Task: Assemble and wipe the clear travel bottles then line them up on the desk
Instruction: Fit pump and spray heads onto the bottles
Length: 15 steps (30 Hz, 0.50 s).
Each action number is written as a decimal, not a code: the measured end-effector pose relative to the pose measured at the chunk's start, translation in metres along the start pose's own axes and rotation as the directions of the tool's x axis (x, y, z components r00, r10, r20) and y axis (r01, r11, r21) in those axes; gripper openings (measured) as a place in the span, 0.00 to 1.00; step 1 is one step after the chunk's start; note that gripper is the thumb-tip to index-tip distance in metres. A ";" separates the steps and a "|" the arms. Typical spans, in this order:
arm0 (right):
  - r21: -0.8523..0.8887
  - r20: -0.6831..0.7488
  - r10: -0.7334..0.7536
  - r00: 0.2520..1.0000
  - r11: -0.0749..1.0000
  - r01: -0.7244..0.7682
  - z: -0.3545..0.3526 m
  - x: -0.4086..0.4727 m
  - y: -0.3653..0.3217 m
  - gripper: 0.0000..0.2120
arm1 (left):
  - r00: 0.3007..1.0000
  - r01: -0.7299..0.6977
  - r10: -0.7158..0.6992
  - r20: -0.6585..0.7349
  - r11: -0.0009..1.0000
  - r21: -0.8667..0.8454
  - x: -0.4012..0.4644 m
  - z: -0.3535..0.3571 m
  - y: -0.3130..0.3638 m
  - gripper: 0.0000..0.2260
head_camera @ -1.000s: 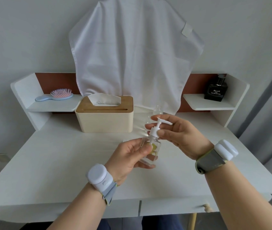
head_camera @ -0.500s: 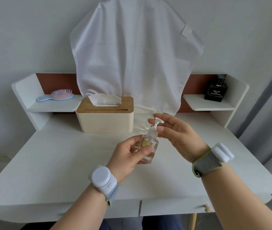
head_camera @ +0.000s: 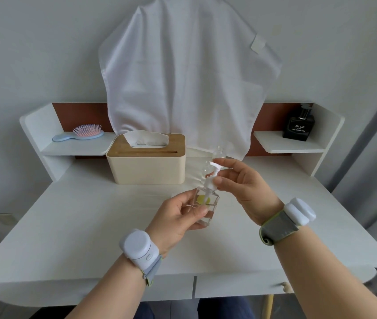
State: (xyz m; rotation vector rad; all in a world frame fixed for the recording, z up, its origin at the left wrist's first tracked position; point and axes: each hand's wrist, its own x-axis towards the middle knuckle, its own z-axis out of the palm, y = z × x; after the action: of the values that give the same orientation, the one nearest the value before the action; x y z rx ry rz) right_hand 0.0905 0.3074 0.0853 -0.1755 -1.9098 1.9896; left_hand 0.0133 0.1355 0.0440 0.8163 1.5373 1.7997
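One clear bottle (head_camera: pixel 206 207) held just above the worktop (head_camera: pixel 91 217), in front of and right of the tissue box (head_camera: pixel 146 162), long axis near upright, leaning a little. Gripped round the body by the left hand (head_camera: pixel 178 217), fingers curled. White pump head (head_camera: pixel 212 178) seated on the neck, pinched at the collar by the right hand (head_camera: pixel 240 183), which reaches in from the bottle's right. Probably screwing the pump down. Two more clear bottles (head_camera: pixel 218 153) standing behind, toward the hanging white cloth (head_camera: pixel 183 77). Hairbrush (head_camera: pixel 79 134) on the shelf left of the tissue box; dark perfume bottle (head_camera: pixel 298 125) far right.
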 end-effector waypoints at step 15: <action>0.087 0.050 0.043 0.998 0.995 -0.048 0.003 -0.002 -0.002 0.17 | 0.997 -0.004 0.000 -0.079 0.999 -0.054 0.001 -0.002 -0.002 0.20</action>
State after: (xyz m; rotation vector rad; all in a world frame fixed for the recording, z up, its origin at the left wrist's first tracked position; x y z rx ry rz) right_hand 0.0921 0.3037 0.0869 -0.1498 -1.8584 2.1217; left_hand 0.0113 0.1356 0.0421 0.7289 1.5308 1.8875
